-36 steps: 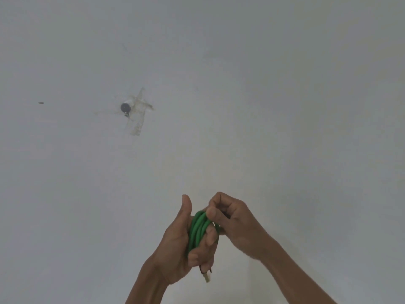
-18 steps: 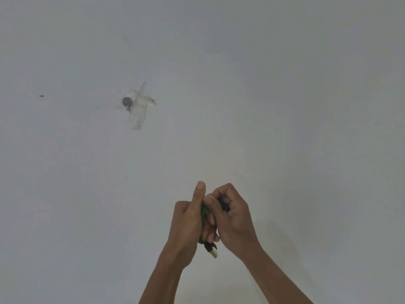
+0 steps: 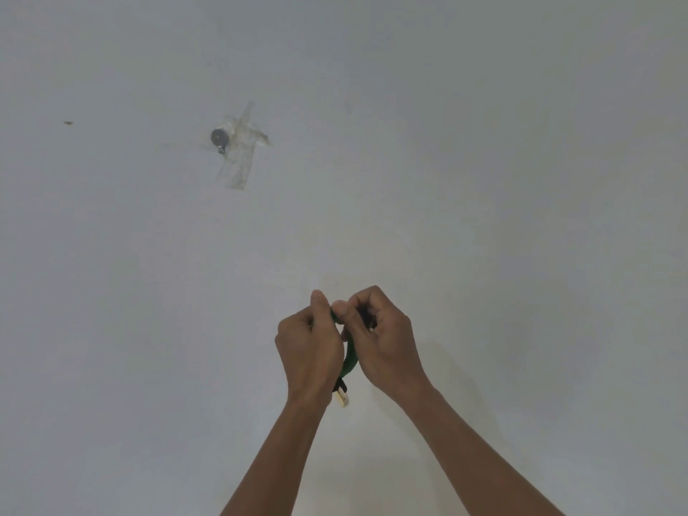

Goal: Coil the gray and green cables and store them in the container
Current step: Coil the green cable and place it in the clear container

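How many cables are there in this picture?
1. A green cable is bunched between the left hand and right hand, its pale plug sticking out below. No gray cable shows; more could be hidden inside the closed fingers.

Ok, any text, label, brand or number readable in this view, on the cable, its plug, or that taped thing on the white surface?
None can be read.
green cable, held by left hand and right hand: no print visible.
plug: no marking visible.
taped metal disc and tape: no writing shows.
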A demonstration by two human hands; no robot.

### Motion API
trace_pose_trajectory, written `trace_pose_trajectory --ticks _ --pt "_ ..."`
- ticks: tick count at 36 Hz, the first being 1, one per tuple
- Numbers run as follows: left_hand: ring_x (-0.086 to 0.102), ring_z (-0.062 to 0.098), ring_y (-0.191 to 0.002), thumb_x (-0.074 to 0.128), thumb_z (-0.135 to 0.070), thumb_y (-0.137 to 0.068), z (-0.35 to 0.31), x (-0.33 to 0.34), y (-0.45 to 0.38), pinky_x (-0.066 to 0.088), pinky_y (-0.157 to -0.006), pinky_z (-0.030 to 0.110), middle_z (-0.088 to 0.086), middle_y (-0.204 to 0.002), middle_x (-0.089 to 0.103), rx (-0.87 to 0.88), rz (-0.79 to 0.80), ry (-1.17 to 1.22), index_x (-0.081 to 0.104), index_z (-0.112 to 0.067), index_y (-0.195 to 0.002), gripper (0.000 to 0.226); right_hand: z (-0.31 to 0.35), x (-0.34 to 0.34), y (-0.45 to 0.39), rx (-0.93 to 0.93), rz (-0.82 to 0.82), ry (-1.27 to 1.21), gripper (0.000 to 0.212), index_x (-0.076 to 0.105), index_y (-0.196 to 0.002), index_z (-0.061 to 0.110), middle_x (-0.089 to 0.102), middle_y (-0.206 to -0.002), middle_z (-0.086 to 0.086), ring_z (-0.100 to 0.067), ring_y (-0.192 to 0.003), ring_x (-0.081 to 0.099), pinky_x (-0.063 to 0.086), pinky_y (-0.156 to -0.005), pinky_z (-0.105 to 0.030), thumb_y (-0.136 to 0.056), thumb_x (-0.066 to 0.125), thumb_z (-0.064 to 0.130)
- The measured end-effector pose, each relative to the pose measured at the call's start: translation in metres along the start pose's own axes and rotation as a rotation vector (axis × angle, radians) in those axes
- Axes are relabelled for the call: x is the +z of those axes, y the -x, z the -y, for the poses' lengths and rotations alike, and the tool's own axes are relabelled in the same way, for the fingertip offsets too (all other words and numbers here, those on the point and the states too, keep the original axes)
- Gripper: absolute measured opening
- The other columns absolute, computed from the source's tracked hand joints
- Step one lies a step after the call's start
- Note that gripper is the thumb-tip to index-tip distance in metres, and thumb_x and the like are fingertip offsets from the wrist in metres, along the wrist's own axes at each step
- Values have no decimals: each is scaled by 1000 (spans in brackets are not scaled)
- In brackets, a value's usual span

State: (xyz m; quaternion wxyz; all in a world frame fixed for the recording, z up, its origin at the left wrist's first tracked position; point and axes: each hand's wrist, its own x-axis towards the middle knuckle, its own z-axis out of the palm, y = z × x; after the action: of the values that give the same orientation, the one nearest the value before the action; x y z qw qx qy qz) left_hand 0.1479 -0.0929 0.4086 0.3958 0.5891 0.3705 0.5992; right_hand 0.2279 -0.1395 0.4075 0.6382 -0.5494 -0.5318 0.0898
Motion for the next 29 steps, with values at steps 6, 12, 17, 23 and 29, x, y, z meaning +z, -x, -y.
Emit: trace_pose_trajectory --ticks 6,12,17,23,29 --pt "29 13 -40 42 -32 -101 7 -5 -6 34 -52 31 -8 -36 29 -32 -153 -51 32 -18 -44 60 -2 6 12 -130 -26 312 19 69 -104 20 53 -101 9 -6 -94 56 43 -73 -7 -99 50 22" --pt "29 14 -41 44 -28 -98 11 -6 -10 33 -50 31 -8 -35 28 -53 -188 -21 30 -14 -47 55 7 2 18 -2 51 215 18 76 -106 22 69 -88 8 -4 -81 63 45 -66 -7 -91 65 19" --pt "26 9 -38 49 -21 -98 9 -5 -7 33 -46 23 -11 -37 26 -42 -128 62 32 -9 -50 52 6 -5 15 55 66 145 11 79 -94 17 76 -78 9 0 -71 67 45 -61 -4 -84 74 15" --pt "25 15 -45 52 -22 -98 8 -7 -6 29 -47 26 -6 -45 24 -47 -67 120 28 -13 -50 54 4 -14 14 87 77 52 6 76 -78 18 74 -71 5 -7 -68 65 48 -60 -10 -78 82 21" --pt "25 15 -44 52 -23 -99 5 -5 -3 29 -41 21 -6 -46 25 -87 -29 152 27 -12 -50 56 1 -18 14 203 109 -77 10 77 -79 18 74 -75 4 -11 -74 66 48 -61 -14 -74 84 23"
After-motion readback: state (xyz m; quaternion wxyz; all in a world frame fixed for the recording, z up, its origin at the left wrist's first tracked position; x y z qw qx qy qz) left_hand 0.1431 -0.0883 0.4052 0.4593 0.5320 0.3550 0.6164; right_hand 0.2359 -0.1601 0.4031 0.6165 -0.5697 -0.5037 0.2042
